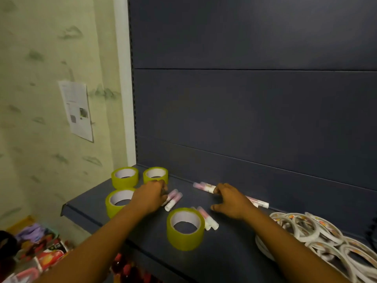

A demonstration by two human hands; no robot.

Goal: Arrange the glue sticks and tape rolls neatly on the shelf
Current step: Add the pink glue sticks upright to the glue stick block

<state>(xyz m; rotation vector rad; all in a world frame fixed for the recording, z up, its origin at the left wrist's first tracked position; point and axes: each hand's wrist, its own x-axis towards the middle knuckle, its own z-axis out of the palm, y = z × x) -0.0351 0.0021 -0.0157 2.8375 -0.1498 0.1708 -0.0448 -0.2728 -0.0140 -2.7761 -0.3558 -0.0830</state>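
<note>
Several yellow tape rolls lie flat on the dark blue shelf (204, 258): two at the back left (124, 177) (155, 175), one in front of them (117, 202), one nearer me (185, 228). Pink-and-white glue sticks lie scattered: a pair (173, 200) by my left hand (150, 198), whose curled fingers touch their ends; a pair (205, 186) at the back wall by the fingertips of my right hand (230, 201); more (258, 202) behind that hand; a pair (208, 218) beside the near roll. Whether either hand holds a stick is hidden.
A heap of thin white tape rings (318, 237) fills the shelf's right end. The blue back panel (244, 109) rises behind the shelf. Left of it is a pale wall with a paper notice (78, 111). Colourful packets (40, 252) lie below the shelf at lower left.
</note>
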